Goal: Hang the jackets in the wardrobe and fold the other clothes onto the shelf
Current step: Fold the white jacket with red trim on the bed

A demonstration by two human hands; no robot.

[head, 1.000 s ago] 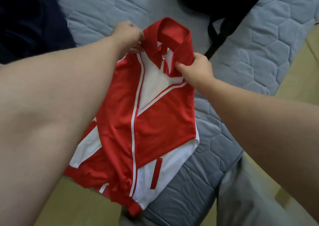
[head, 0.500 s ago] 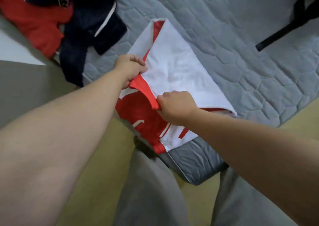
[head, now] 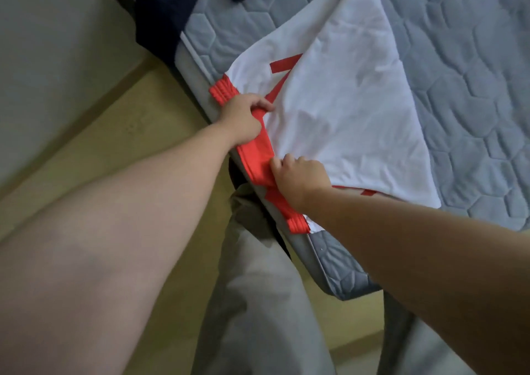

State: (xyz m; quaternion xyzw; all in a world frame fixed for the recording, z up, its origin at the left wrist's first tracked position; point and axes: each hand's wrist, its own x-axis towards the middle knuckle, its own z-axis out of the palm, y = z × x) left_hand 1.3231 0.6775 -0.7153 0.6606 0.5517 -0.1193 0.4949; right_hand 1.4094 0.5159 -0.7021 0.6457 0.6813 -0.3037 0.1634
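Two hands are on the garment in the head view. Your left hand has its grip curled round the red band along the near edge of the red and white jacket. Your right hand pinches the same band a little further along, fingers bent over the fabric. The jacket lies spread on the bed, white side up, with its near edge at the mattress side. It is apart from the navy garment heaped at the top left.

The step looks like laying the jacket out flat (whether for folding or for a hanger I cannot tell). To do it well, draw the band taut between your two grips and pull evenly toward yourself so the white panel loses its creases. Then set the edge down square to the mattress side, not skewed.

The face that shows is mostly white, and its fine wrinkles suggest thin, soft cloth. There are short red stripes near your left hand and a red ribbed end at each end of the band. It should slide easily on the quilted cover.
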